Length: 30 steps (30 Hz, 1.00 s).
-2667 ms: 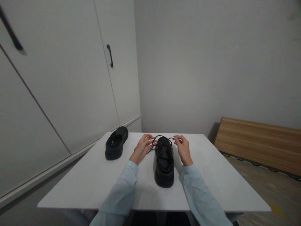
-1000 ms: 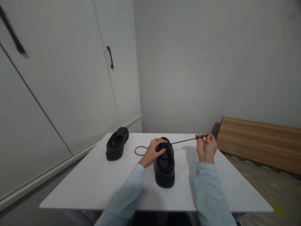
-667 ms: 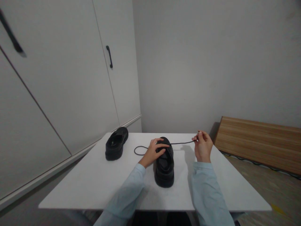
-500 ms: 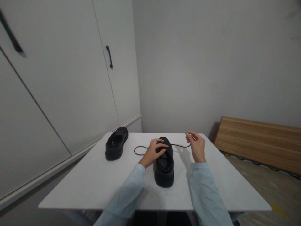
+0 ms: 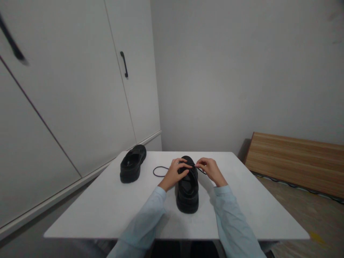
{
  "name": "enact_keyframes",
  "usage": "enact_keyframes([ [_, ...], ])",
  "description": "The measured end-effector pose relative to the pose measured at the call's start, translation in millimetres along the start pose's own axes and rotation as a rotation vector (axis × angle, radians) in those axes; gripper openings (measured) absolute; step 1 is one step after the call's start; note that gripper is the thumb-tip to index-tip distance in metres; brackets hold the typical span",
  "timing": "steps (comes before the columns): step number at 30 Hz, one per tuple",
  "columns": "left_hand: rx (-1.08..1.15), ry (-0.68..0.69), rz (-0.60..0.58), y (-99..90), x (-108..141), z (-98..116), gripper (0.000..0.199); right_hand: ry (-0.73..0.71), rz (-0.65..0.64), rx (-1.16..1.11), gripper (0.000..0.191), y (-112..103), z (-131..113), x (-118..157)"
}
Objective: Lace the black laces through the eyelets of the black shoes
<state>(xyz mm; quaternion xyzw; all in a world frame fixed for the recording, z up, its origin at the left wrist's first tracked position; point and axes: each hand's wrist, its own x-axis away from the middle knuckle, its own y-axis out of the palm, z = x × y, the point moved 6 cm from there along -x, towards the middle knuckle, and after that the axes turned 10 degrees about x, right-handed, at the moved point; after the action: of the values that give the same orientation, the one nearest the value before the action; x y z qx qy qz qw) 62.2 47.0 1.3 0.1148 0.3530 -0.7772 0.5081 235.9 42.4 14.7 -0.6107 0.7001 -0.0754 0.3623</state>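
Note:
A black shoe (image 5: 187, 200) stands on the white table in front of me, its heel toward me and its toe pointing away. My left hand (image 5: 176, 173) reaches over it from the left, fingers bent around the upper near the lacing. On the right side of the shoe, my right hand (image 5: 211, 169) pinches a thin black shoelace between thumb and fingertips, close to the eyelets. A loop of the shoelace (image 5: 158, 167) lies on the table left of my left hand. The fingers partly hide the eyelets.
The matching black shoe (image 5: 132, 163) stands unlaced-looking at the back left of the white table (image 5: 107, 215). White cabinet doors (image 5: 80, 89) rise along the left, and a wooden board (image 5: 292, 163) leans against the wall at right.
My right hand has moved left and slightly down, from out over the table with the shoelace stretched, to beside the shoe. My left hand has stayed on the shoe.

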Motion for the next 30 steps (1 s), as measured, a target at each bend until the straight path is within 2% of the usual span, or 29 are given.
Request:
enact_keyframes([
  [13, 0.001, 0.019, 0.007, 0.5, 0, 1, 0.021, -0.026, -0.069, 0.035, 0.015, 7, -1, 1],
  [23, 0.014, 0.028, 0.063, -1.0, -1, 2, 0.024, -0.045, -0.043, 0.053, 0.005, 8, -6, 2],
  [30, -0.079, 0.005, 0.028, 3.0, -2, -1, 0.022, -0.088, -0.08, 0.127, 0.009, 14, -14, 4],
])
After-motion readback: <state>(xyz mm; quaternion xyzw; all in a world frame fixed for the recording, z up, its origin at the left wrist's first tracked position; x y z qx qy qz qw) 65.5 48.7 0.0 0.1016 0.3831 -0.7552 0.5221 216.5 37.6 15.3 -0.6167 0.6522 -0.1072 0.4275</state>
